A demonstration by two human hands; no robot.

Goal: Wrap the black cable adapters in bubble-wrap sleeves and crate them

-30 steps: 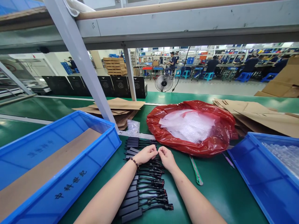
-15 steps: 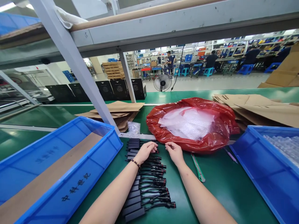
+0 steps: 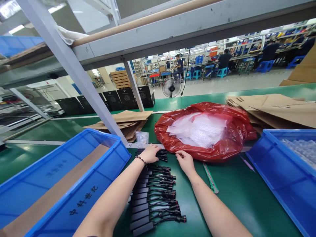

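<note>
A row of several black adapters with short cables (image 3: 154,197) lies on the green table. My left hand (image 3: 151,153) rests palm down on the farthest adapters at the top of the row, fingers curved over them. My right hand (image 3: 184,160) sits just to the right on the table, fingers loosely curled, close to the cable ends and to the edge of the red plastic bag (image 3: 229,144). What, if anything, the right fingers pinch is too small to make out.
The red bag holds clear bubble-wrap pouches (image 3: 197,130). Blue bins stand left (image 3: 81,184) and right (image 3: 283,177). A green utility knife (image 3: 210,178) lies right of my right hand. Cardboard stacks (image 3: 128,120) and a grey frame post (image 3: 81,82) stand behind; other people work far off.
Both hands slid away from me up the row; the left now lies flat on the farthest adapters, and the hands have moved apart. The view tilted slightly.
</note>
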